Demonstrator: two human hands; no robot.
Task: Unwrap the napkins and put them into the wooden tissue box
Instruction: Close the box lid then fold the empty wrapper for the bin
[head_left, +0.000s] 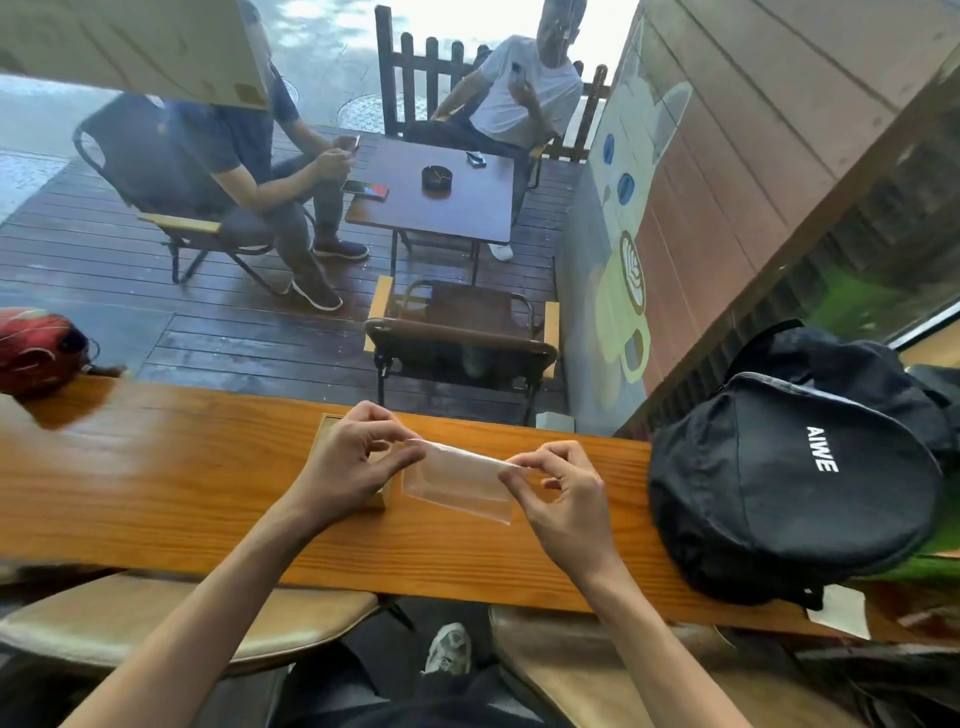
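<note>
Head view: a long wooden counter (156, 493) runs across the frame in front of a window, and both bare hands work over its middle. The left hand (348, 462) pinches the left end of a clear plastic-wrapped napkin pack (457, 480) between thumb and curled fingers; the right hand (566, 493) pinches the pack's right end the same way. The pack hangs stretched between the two hands, just above the counter, its lower edge near the wood; whether it touches cannot be told.

The wooden tissue box (332, 426) stands on the counter behind and under the left hand, which hides most of it; only its pale far-left corner and a low edge by the wrist show. The pack lies just to the right of the box, not in it.

Right of the pack, a black backpack (789, 488) with white lettering lies on the counter, a second dark bag behind it. At the counter's far left end rests a red bag (36, 348).

Beyond the counter, through the glass, is a wet wooden deck with a dark square table (441, 202), an empty folding chair (462, 338) nearest the counter, and two seated people at the table. Below the counter's near edge are two tan stool seats (182, 618) and a pale shoe (449, 649)
</note>
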